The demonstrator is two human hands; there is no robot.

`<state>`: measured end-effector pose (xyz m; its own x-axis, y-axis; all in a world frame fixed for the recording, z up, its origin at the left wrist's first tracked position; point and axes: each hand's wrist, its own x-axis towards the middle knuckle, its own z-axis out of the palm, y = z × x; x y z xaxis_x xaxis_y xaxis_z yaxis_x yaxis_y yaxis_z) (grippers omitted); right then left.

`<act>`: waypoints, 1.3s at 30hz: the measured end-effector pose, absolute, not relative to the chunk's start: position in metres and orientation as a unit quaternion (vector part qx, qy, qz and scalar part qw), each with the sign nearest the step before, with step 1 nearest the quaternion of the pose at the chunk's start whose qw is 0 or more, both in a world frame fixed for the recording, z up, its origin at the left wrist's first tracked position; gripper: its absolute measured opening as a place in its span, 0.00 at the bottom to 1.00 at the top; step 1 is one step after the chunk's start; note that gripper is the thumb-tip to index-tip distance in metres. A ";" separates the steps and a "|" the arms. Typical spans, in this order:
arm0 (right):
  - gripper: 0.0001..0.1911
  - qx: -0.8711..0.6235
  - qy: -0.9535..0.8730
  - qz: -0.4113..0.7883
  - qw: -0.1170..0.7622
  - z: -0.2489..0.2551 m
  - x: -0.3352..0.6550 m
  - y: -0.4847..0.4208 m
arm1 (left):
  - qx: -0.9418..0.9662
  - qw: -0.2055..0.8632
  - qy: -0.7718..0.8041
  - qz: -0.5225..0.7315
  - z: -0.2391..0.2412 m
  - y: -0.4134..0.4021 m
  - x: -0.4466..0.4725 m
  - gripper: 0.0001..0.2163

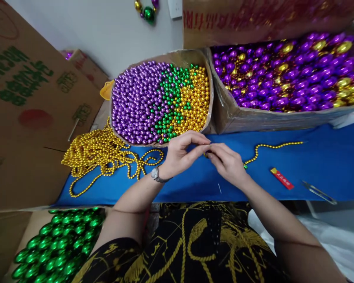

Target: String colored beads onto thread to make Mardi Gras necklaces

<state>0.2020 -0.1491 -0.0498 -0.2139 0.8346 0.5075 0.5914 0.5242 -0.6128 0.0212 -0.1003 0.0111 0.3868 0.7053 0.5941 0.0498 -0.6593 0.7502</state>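
Both hands met over the blue cloth counter (pixel 327 157): the left hand (pixel 179 155) and right hand (pixel 228 163) pinched a gold bead strand (pixel 271 146) (small, glossy, round) that trailed rightward.

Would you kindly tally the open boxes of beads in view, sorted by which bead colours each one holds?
Purple, green and gold small beads: 1, the mixed box
Purple and gold large beads: 1, the right box
Green large beads only: 1, the near box
Total: 3 boxes
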 end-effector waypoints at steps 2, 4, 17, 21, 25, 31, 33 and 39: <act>0.14 -0.469 -0.781 0.120 0.394 -0.055 0.199 -0.145 | 0.759 0.322 0.256 0.505 0.007 -0.101 0.021 0.03; 0.14 -0.503 -0.785 0.092 0.350 -0.062 0.203 -0.142 | 0.748 0.317 0.274 0.515 -0.001 -0.103 0.017 0.02; 0.13 -0.394 -0.828 0.219 0.334 -0.046 0.188 -0.125 | 0.683 0.276 0.281 0.615 0.001 -0.103 -0.001 0.02; 0.12 -0.384 -0.827 0.248 0.329 -0.019 0.194 -0.112 | 0.687 0.363 0.260 0.574 -0.029 -0.106 0.005 0.19; 0.12 -0.364 -0.827 0.277 0.327 0.031 0.191 -0.101 | 0.723 0.466 0.237 0.451 -0.065 -0.108 0.030 0.32; 0.12 -0.352 -0.844 0.199 0.352 0.094 0.191 -0.103 | 0.719 0.466 0.266 0.441 -0.062 -0.084 0.055 0.11; 0.14 -0.351 -0.831 0.192 0.388 0.107 0.199 -0.109 | 0.747 0.432 0.255 0.436 -0.058 -0.076 0.050 0.10; 0.10 -0.389 -0.744 0.245 0.485 0.130 0.228 -0.143 | 0.844 0.251 0.243 0.407 -0.057 -0.072 0.024 0.06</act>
<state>0.2276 -0.1429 0.1296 -0.2269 0.8160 0.5317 0.3413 0.5779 -0.7413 0.0243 -0.0718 -0.0571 0.5497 0.6152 0.5651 0.2055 -0.7553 0.6223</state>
